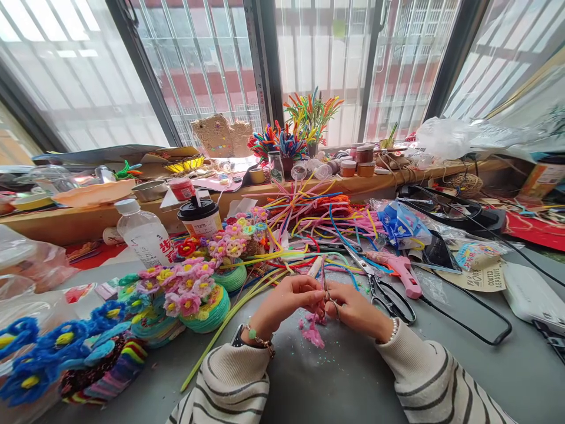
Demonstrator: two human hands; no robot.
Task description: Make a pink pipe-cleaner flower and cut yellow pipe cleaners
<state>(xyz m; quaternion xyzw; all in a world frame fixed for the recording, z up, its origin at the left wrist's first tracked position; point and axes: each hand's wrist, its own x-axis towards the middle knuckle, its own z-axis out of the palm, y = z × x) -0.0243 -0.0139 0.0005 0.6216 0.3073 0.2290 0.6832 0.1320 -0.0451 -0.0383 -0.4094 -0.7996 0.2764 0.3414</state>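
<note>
My left hand [295,301] is closed in a pinch on a small piece of pink pipe cleaner, mostly covered by the fingers. Against it, my right hand [356,311] is closed around what looks like a small pair of scissors [334,307]; a metal loop shows by the fingers and thin blades point away from me. Just below the fingertips is pink fluff [313,337], with tiny glittering bits scattered on the grey table [335,383]. To the right of my hands lie large black-handled scissors [383,290] and a pink glue gun [401,272].
Pipe-cleaner flowers in pink [192,288] and blue [62,341] crowd the left side. Behind my hands lies a heap of loose pipe cleaners [304,215]. A water bottle [143,235] and a black-lidded cup [198,218] stand back left. The glue gun's black cord [468,335] loops rightward.
</note>
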